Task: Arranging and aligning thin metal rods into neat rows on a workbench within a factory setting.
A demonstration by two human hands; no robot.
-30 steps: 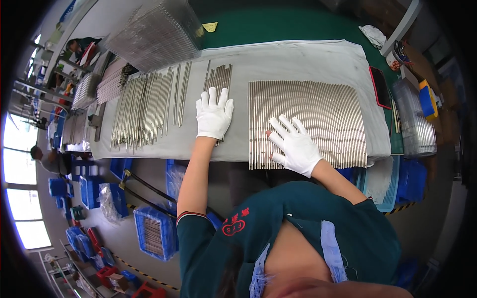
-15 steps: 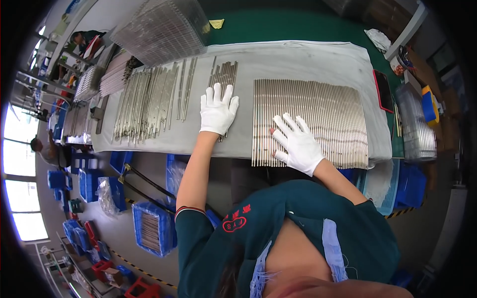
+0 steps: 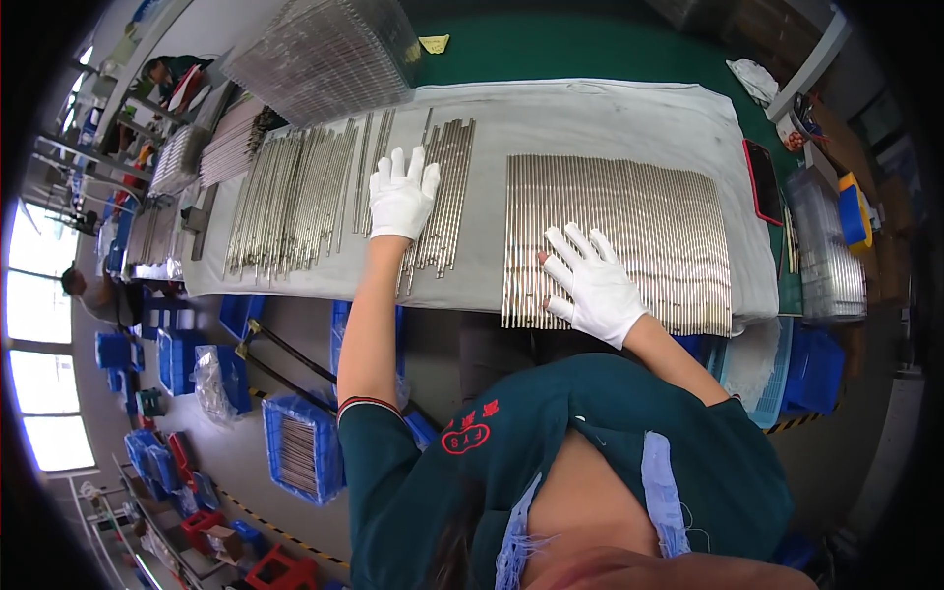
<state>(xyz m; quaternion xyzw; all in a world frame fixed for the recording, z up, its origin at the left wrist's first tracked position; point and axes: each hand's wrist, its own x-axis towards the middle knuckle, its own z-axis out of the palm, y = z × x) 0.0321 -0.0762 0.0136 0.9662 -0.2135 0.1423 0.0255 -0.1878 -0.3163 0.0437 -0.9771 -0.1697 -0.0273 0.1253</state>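
Observation:
A wide sheet of thin metal rods (image 3: 629, 206), laid side by side, covers the right part of the cloth-covered table. My right hand (image 3: 593, 285), in a white glove, lies on its lower left part with fingers spread. My left hand (image 3: 401, 197), gloved too, is over a smaller group of rods (image 3: 447, 187) left of the middle. Its fingers are stretched out and point away from me. A few rods (image 3: 372, 133) lie just left of it, partly hidden. Farther left is a larger loose row of rods (image 3: 290, 197).
A stack of clear plastic trays (image 3: 320, 64) stands at the back left. A phone (image 3: 761, 182) lies at the table's right edge, near a tape roll (image 3: 854, 211). Blue crates stand on the floor, one holding rods (image 3: 298, 447). Two people work at the far left.
My left hand has moved left, off the right part of the small rod group, so more of those rods show. My right hand stays nearly where it was on the wide sheet.

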